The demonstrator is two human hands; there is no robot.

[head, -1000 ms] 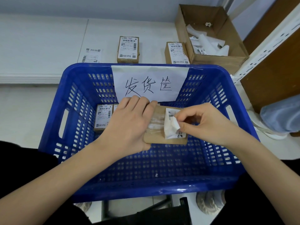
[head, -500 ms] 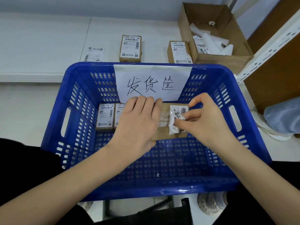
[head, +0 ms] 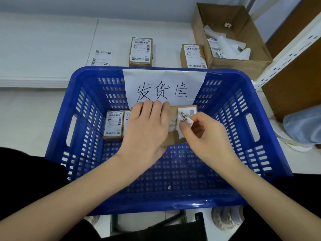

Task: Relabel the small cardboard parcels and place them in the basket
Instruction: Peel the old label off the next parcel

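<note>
Peeling old label point(head: 184, 119) off parcel point(head: 173, 136): right hand point(head: 208, 136) pinching its corner, left hand point(head: 147, 129) gripping parcel; best pulling low and slow, avoiding tears.

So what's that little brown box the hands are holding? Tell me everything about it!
The box is small, plain brown cardboard, held over the blue basket. The left hand grips its left side, covering much of it. A white label with barcodes is partly peeled and curled; the right hand pinches it. Pale, rough patches show where the label came off.
</note>
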